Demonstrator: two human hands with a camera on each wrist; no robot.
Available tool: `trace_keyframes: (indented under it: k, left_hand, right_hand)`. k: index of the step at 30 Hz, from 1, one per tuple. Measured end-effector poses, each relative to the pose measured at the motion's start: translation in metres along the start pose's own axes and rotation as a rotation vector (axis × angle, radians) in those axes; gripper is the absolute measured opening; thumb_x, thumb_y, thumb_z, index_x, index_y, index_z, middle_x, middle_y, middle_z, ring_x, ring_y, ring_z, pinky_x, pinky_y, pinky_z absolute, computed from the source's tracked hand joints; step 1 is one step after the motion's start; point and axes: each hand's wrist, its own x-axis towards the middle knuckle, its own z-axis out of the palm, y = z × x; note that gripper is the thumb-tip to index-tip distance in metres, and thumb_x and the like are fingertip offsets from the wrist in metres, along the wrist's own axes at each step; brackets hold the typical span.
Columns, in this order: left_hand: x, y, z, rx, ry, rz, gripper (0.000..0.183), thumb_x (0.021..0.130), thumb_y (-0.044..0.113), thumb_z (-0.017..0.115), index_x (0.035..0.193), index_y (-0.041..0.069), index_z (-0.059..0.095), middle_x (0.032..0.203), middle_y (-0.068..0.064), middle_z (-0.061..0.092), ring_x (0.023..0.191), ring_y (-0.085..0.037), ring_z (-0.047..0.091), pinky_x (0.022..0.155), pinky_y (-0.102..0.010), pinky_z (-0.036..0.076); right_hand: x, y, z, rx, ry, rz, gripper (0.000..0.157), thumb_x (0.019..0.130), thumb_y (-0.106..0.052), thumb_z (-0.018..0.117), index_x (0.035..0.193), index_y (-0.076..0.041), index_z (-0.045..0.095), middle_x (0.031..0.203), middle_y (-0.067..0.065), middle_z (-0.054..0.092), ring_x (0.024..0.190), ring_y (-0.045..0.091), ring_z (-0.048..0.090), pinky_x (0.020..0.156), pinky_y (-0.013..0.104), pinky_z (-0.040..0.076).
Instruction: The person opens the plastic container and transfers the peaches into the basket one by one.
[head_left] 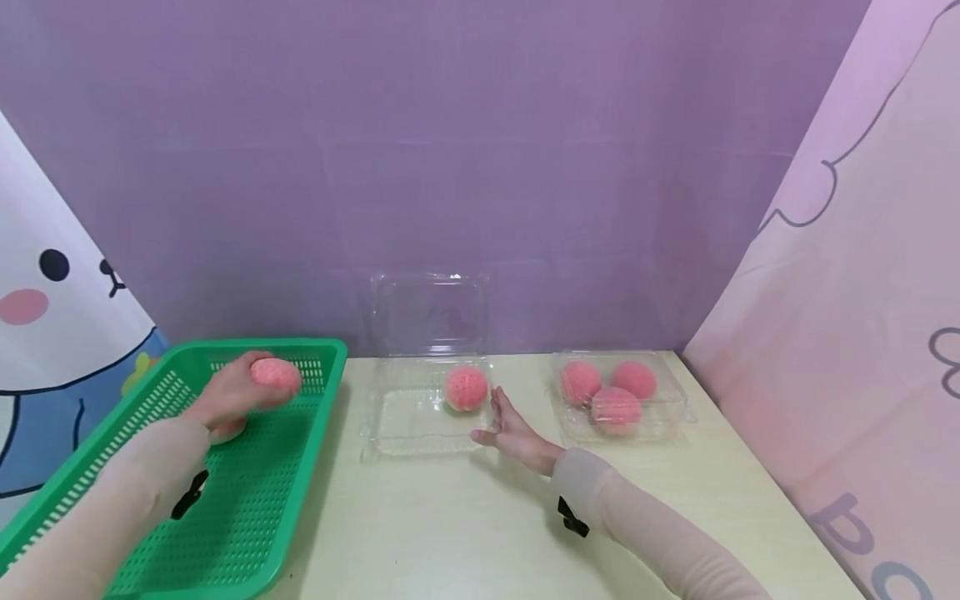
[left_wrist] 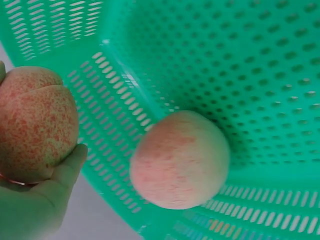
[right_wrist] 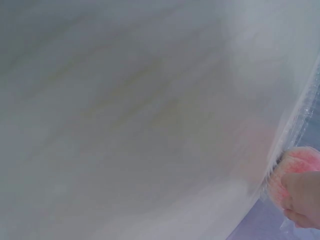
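The left hand point(head_left: 234, 390) is over the green basket point(head_left: 303, 467) at the left end of the bench point(head_left: 420, 525), its fingers curled round a pink peach point(head_left: 275, 374). The left wrist view shows that fruit clasped from the side, with a second peach point(left_wrist: 180, 160) resting in a corner of the basket, against the slotted wall and apart from the fingers.

The relation that matters here is sideways: the open clamshell box point(head_left: 408, 417) lies to the right of the gripped peach, beyond the basket's right rim and close to the bench's back edge. The peach is nearly round and offers no clear long axis. The box's lid point(head_left: 431, 312) stands up at the back, before the purple curtain point(head_left: 480, 167). One peach point(head_left: 466, 388) sits in the right rear of the base, leaving the left part bare.

The right hand point(head_left: 519, 435) is the nearer one to this box: its fingers are extended and hold nothing, right beside the box's right wall; I cannot tell whether they touch it.

Towards the bench's back right corner, a second clamshell box point(head_left: 667, 418), apparently closed, contains three peaches point(head_left: 617, 408) grouped together.
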Motion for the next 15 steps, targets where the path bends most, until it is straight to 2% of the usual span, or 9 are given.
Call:
trace_keyframes:
  k: [5,10,13,15]
  left_hand:
    - [0.007,-0.014,0.005,-0.064,-0.018,0.004,0.086,0.079,0.031,0.069,0.139,-0.005,0.019,0.132,-0.028,0.034,0.108,-0.038,0.045,0.075,-0.037,0.051]
    - [0.014,-0.025,0.006,-0.072,-0.044,0.018,0.086,0.078,0.026,0.069,0.138,-0.009,0.017,0.129,-0.031,0.035,0.105,-0.037,0.047,0.073,-0.033,0.05]
    - [0.017,-0.031,0.008,-0.047,-0.066,0.01,0.087,0.078,0.026,0.07,0.137,-0.01,0.017,0.126,-0.032,0.038,0.104,-0.036,0.049,0.072,-0.032,0.049]
    - [0.019,-0.033,0.009,0.024,-0.072,0.006,0.088,0.077,0.03,0.07,0.137,-0.009,0.019,0.124,-0.03,0.041,0.102,-0.035,0.049,0.072,-0.032,0.048]
  right_hand:
    - [0.001,0.002,0.0,0.002,0.0,-0.001,0.098,0.084,-0.013,0.062,0.143,-0.008,-0.016,0.152,0.009,-0.011,0.14,0.028,-0.004,0.113,0.045,0.008]
    - [0.002,0.003,0.0,0.008,-0.003,-0.009,0.099,0.084,-0.013,0.063,0.143,-0.007,-0.016,0.152,0.01,-0.011,0.14,0.028,-0.005,0.113,0.045,0.008]
    - [0.002,0.002,0.0,0.006,-0.003,-0.015,0.099,0.084,-0.013,0.062,0.143,-0.006,-0.016,0.152,0.011,-0.012,0.14,0.029,-0.005,0.113,0.046,0.008]
    - [0.002,0.003,0.0,0.009,-0.005,-0.02,0.098,0.084,-0.013,0.062,0.143,-0.006,-0.016,0.152,0.011,-0.012,0.14,0.03,-0.005,0.112,0.046,0.008]
